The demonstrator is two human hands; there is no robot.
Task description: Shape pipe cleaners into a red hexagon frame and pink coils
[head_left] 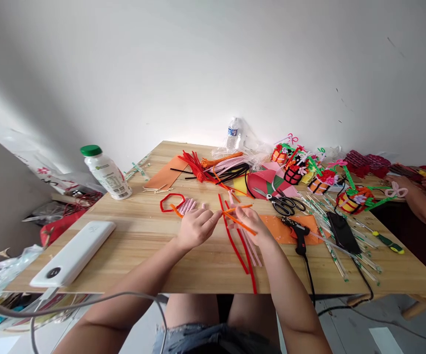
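An orange pipe cleaner point(248, 229) is bent near its middle, its two ends spreading to the right. My left hand point(198, 227) is closed, pinching the bend, and an orange end point(176, 211) pokes out at its left. At the other side, my right hand point(252, 223) has its fingers curled about the spread strands. Beneath and between my hands lie long red pipe cleaners point(231, 241) and pale pink ones point(254, 250). Just beyond my left hand are a red pipe cleaner hexagon point(172, 194) and several short pink coiled pieces point(187, 204).
Black scissors point(285, 202), a glue gun point(299, 233) on orange felt, a phone point(344, 233) and a screwdriver point(388, 242) lie to the right. Finished small flower baskets point(351, 200) stand behind. A power bank point(75, 253) and a white bottle point(107, 174) are left. Another person's arm point(419, 201) reaches in at right.
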